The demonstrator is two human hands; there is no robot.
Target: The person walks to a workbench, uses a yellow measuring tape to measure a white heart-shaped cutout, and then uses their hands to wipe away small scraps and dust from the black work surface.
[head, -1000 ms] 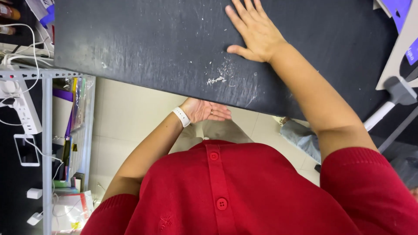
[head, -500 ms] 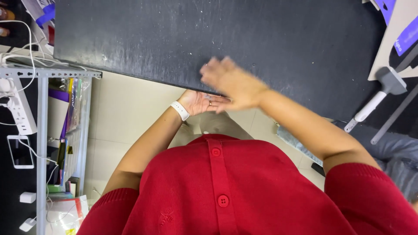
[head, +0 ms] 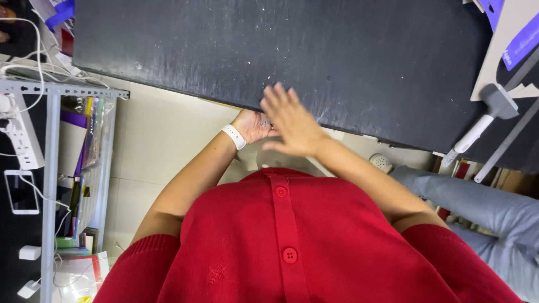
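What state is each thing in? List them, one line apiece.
Left hand: palm up, cupped just below the table edge, fingers open, pale specks in it.
Right hand: flat, fingers spread, blurred, above the left palm.
White wristband: fastened on the left wrist.
Black tabletop: scuffed, dotted with white specks.
White-handled tool: lying flat on the tabletop, untouched.
Power strip: cables plugged in.

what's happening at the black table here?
A person in a red buttoned top stands at a dark tabletop dusted with pale specks. The left hand, with a white wristband, is cupped palm-up just under the table's near edge and holds small pale bits. The right hand is open, flat and blurred, over the edge right beside the cupped hand. It holds nothing. A white-handled tool lies at the table's right side.
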